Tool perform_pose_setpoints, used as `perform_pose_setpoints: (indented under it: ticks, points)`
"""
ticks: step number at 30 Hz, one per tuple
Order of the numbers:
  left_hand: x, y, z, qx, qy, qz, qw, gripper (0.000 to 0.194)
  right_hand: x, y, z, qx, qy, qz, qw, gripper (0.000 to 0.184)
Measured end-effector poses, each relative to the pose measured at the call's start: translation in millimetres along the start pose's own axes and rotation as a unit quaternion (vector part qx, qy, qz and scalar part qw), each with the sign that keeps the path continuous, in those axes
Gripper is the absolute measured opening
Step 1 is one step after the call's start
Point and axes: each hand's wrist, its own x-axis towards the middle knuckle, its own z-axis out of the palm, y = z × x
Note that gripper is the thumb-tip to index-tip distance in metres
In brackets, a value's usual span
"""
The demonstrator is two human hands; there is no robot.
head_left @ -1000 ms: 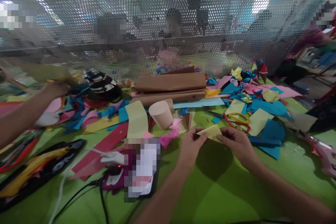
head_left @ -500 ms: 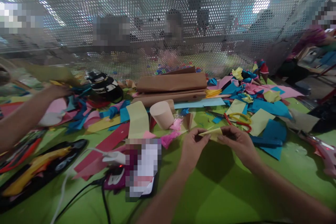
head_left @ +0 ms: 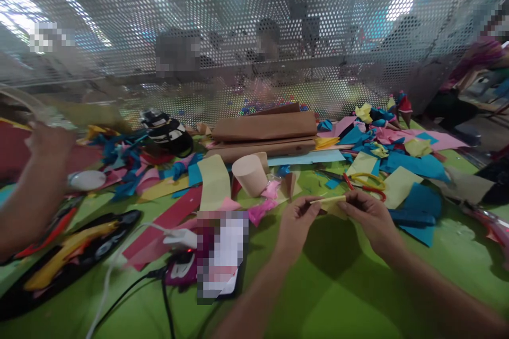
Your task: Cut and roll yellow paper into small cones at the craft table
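Note:
A small piece of yellow paper (head_left: 333, 202) is stretched between my two hands, its upper edge folded or rolled over. My left hand (head_left: 297, 218) pinches its left end between thumb and fingers. At the other end, my right hand (head_left: 368, 217) grips it the same way. Both hands hover over the green table (head_left: 334, 296). Just behind my right hand lie scissors (head_left: 368, 183) with red and yellow handles. To the left of my left hand are a twisted bright pink paper piece (head_left: 262, 211) and a pale paper roll (head_left: 249, 175).
A phone (head_left: 225, 254) lies by a purple power socket (head_left: 181, 270) with cables. Folded brown paper (head_left: 264, 130) and coloured scraps spread along the perforated metal screen (head_left: 238, 79). Another person's arm (head_left: 37, 185) reaches in at left. Blue paper (head_left: 417, 212) lies to the right.
The yellow paper's upper edge now lies flatter and straighter between my hands. The other person's arm has moved left, now near reddish paper. The whole view has shifted slightly.

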Motion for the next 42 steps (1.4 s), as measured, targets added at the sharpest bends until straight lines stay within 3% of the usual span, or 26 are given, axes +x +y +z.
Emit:
perform_pose_setpoints:
  ticks: [19,32,42]
  points:
    - [-1,3,1.3,0.039,0.018,0.024,0.999,0.019,-4,-9,3,0.052,-0.019,0.021,0.998,0.029]
    - [1,-5,-1.0,0.066,0.011,0.052,0.996,0.014,-4,-4,3,0.031,-0.029,0.013,0.999,0.029]
    - [-1,-4,0.0,0.077,0.013,0.033,0.996,0.014,-5,-5,2,0.011,-0.027,0.001,1.000,0.027]
